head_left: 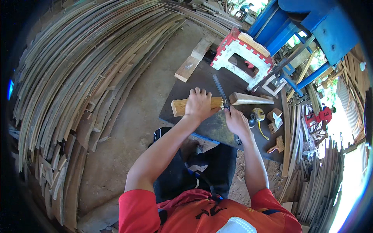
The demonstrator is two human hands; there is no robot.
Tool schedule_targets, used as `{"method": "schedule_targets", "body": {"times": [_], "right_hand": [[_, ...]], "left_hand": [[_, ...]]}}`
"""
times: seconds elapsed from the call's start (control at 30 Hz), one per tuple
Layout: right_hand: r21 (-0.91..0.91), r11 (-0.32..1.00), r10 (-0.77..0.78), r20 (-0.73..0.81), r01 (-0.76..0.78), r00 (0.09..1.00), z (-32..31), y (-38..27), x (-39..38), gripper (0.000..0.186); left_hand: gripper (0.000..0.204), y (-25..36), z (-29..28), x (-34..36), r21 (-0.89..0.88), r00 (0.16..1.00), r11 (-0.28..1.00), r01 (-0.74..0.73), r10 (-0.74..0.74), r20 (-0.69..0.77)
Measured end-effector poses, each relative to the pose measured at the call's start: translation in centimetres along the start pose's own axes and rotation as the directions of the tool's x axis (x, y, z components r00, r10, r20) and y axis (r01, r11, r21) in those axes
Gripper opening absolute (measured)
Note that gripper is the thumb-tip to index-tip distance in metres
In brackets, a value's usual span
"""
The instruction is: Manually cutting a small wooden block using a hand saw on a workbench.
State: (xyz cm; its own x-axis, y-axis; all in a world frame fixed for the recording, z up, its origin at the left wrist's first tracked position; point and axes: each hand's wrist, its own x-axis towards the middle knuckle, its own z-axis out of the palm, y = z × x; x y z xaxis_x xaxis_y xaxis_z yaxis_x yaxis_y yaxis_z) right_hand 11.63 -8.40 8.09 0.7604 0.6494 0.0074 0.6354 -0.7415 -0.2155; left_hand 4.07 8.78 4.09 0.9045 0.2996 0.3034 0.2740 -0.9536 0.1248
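Note:
My left hand [199, 104] is closed over a short block of yellowish wood [179, 108] and presses it down on the dark low worktop [176, 91]. The block's right end sticks out past my fingers and looks notched. In my right hand [236, 122] is a long, narrow grey file [219, 86], its blade pointing away from me. The blade lies against or right beside the notched end; contact cannot be told for certain. Its handle is mostly hidden by my fingers. Just right of the blade lies a longer shaped wooden piece [250, 99].
On the worktop's right are a yellow tape measure [258, 113], a small wooden block with white paper [275, 116] and a wooden-handled brush [276, 144]. A red and white stool [241, 58] stands beyond, by a blue machine [326, 35]. Long wooden slats [89, 66] fill the left.

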Motion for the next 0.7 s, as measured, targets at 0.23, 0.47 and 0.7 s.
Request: {"method": "schedule_targets", "body": {"times": [0.23,0.47,0.7], "right_hand": [[0.039,0.999,0.036,0.067,-0.038,0.997,0.0,0.5,0.1,0.04],[0.076,0.996,-0.037,-0.023,0.038,0.999,-1.4,2.3,2.5,0.039],[0.07,0.998,-0.01,0.056,0.006,0.998,-0.7,1.6,1.3,0.036]], "left_hand": [[0.07,0.3,-0.1,-0.6,-0.018,1.0,1.0,0.014,-0.014,0.015],[0.071,0.4,-0.3,0.2,-0.079,0.999,0.997,0.022,-0.024,-0.026],[0.072,0.5,-0.7,0.4,-0.027,0.999,0.999,0.042,-0.041,0.034]]}}
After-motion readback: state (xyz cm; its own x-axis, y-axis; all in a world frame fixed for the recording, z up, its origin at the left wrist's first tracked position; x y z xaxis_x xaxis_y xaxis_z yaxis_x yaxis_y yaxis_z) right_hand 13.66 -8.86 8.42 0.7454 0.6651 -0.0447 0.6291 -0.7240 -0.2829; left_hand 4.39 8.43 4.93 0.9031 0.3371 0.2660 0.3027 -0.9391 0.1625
